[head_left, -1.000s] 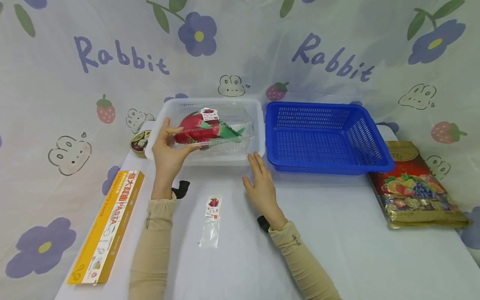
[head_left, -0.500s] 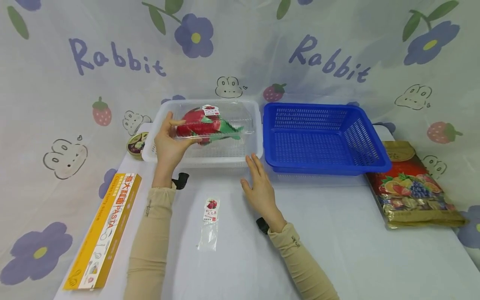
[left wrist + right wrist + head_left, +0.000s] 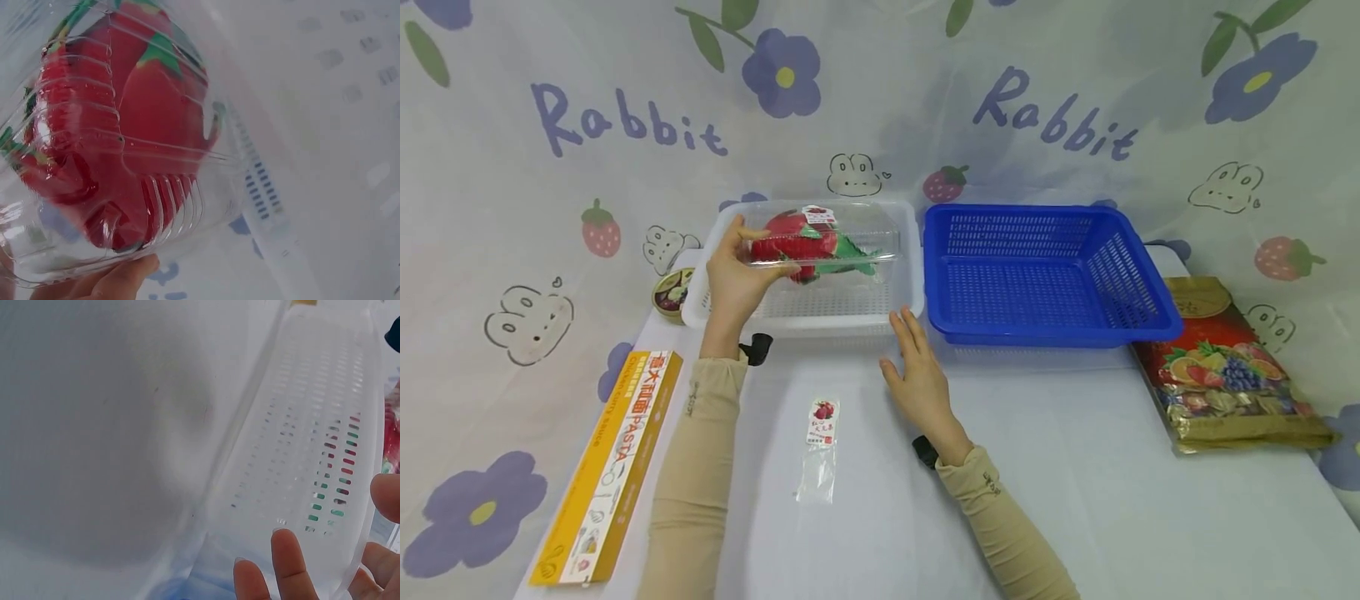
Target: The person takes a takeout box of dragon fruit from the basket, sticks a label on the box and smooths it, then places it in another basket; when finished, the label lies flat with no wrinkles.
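My left hand point(image 3: 737, 279) grips the left end of a clear plastic box point(image 3: 880, 242), thumb on the near side and fingers over the far side. Inside the box lies a red dragon fruit point(image 3: 156, 119) with green scales; a small label is stuck on the lid. The box is tilted within the white basket point(image 3: 835, 323), over its floor. My right hand point(image 3: 921, 383) is held by the basket's front right corner, fingers extended. In the right wrist view its fingertips point(image 3: 289, 550) lie close to the basket's slotted wall; contact there is unclear.
A blue basket point(image 3: 1052, 329) stands right of the white one. A red and gold fruit bag point(image 3: 1232, 375) lies at far right. A pasta box point(image 3: 606, 467) lies at left, near a round tin point(image 3: 672, 292). A clear strip with a dragon fruit label point(image 3: 822, 442) lies in front.
My left hand has shifted slightly, tilting the clear box so its near edge sits higher and more of the basket floor shows. My right hand has stayed nearly still.
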The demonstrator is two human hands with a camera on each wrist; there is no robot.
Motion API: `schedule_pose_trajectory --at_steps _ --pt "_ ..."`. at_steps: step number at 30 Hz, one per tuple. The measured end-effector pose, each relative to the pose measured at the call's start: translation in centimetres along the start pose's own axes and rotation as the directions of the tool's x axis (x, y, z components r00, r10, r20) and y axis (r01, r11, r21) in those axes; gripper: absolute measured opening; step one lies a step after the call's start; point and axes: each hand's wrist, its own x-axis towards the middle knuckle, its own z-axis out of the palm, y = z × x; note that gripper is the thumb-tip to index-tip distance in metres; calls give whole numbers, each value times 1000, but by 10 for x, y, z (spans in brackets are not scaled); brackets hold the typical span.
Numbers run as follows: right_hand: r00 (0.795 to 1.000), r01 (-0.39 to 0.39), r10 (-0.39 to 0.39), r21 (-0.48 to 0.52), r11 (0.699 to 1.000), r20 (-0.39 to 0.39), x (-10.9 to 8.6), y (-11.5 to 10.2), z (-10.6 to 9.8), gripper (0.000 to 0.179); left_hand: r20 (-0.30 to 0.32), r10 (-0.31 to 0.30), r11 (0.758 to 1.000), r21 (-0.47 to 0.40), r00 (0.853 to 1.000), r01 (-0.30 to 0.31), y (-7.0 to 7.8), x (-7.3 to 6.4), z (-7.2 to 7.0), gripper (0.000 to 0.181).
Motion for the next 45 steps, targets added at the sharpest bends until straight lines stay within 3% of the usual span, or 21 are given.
schedule_pose_trajectory --at_steps 18,29,35,45 --pt "1000 1 -1 -12 1000 16 0 -2 -1 69 83 -42 999 8 996 41 0 21 0 47" --pt "1000 -9 9 -11 1000 9 1 2 -3 70 90 -23 997 80 996 16 3 26 5 51" --pt "1000 -3 3 -26 1000 6 1 3 -2 69 101 -16 998 65 995 9 6 33 4 49" --pt "1000 17 -17 -33 999 3 -1 1 -1 68 164 -57 997 54 985 49 9 43 4 48"
